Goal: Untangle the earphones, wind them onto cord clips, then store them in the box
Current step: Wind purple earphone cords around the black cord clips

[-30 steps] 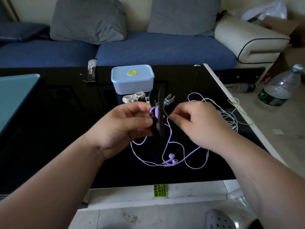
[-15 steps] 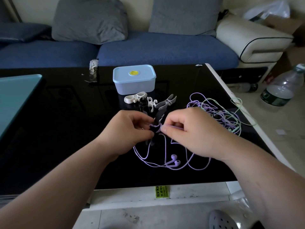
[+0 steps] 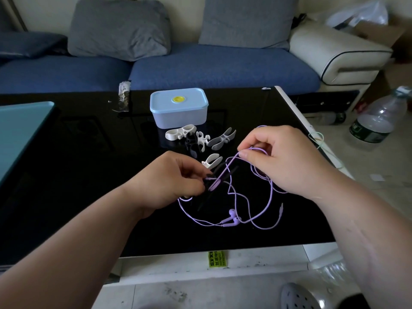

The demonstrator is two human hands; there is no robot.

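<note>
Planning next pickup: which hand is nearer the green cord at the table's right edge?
Right. Right hand, pinching the purple cord, is just left of the green cord; left hand is farther left.

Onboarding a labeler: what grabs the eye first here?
The left hand grips a black cord clip while the right hand pinches a loop of the purple earphones; their buds lie on the black table nearer the person. Behind sit spare white clips and a lidded blue box.

Purple earphones (image 3: pixel 231 218) loop around a black cord clip (image 3: pixel 233 170); white clips (image 3: pixel 180 133) lie beside the lidded blue box (image 3: pixel 179 108).
</note>
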